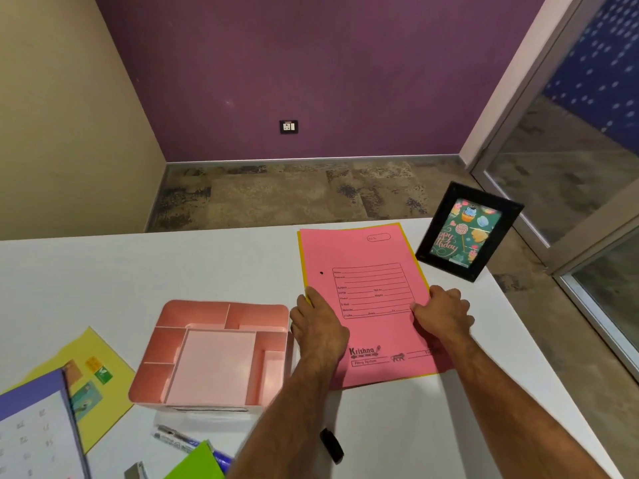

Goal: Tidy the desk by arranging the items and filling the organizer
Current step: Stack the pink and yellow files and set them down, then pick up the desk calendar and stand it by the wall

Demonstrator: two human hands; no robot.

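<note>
Both hands on pink file (366,299), atop yellow file (411,252) on bench (138,267): left hand (318,326) pinching left edge, right hand (444,314) gripping right edge. Organizer (214,354) just left.

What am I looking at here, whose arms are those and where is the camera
There is no machine here. A person wears a camera on the head, so the one picture looks forward and down along their own bare arms. The left hand and right hand grip the two sides of a pink file folder, which lies on a yellow one on the white desk. Left of it sits a pink organizer, its compartments bare. A framed birthday picture stands at the far right. Near the bottom edge lie a marker, a yellow sheet with stickers, a calendar and a small black object.
</note>
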